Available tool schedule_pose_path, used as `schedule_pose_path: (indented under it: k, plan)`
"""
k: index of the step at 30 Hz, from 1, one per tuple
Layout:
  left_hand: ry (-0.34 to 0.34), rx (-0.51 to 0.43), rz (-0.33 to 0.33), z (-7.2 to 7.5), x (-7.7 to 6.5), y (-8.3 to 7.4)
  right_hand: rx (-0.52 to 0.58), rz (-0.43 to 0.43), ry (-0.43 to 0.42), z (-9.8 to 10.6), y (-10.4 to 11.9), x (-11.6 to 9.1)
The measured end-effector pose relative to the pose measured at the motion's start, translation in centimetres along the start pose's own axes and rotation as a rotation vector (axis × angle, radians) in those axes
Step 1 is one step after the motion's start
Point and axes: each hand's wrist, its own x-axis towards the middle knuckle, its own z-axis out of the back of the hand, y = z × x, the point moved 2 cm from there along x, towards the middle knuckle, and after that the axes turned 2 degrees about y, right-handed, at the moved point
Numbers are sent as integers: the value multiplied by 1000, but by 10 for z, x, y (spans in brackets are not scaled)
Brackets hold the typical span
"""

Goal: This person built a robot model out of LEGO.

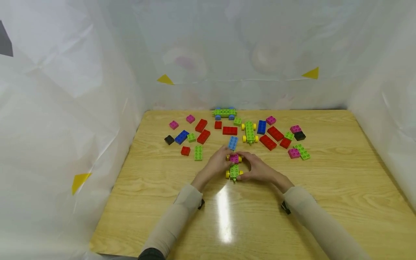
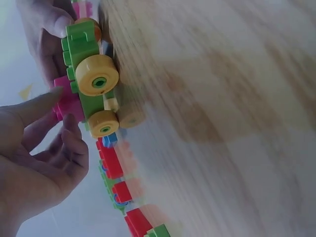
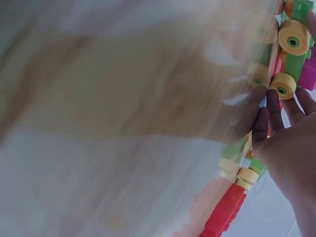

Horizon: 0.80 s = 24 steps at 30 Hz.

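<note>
Close to the middle of the table stands a green toy car base [image 1: 234, 171] with yellow wheels [image 2: 94, 76]. A magenta brick [image 1: 234, 159] sits on its far half. My left hand [image 1: 217, 162] comes from the left and pinches the magenta brick [image 2: 69, 102] between thumb and fingers. On the right side, my right hand [image 1: 260, 170] holds the base, its thumb by the near end and its fingers by the far wheel [image 3: 283, 86]. A light blue brick [image 1: 233, 142] lies just beyond the base.
Behind are a second green base with yellow wheels [image 1: 249, 131] and one with blue wheels [image 1: 225, 112]. Loose bricks lie left and right, among them a red brick [image 1: 268, 142], a dark blue brick [image 1: 182, 136] and a green brick [image 1: 198, 153]. White sheeting [image 1: 227, 54] surrounds the table.
</note>
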Motion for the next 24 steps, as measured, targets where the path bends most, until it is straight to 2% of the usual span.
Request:
schedule_pose_path:
  k: [3,8,13,17,24]
  plan:
    - [-20,-11,13,-2,-2,0,2,-3,6,-2,0,-1]
    - [-49,-82,38,-2,-1,2,-18,-7,8,-1,0,-1]
    - [-48,-138,35,1,2,1,-31,1,3,3,2,2]
    - [-34,-138,25,5,4,-1,-28,4,-5,5,2,4]
    - [-16,-150,49,1,1,1,-24,-6,4,0,0,2]
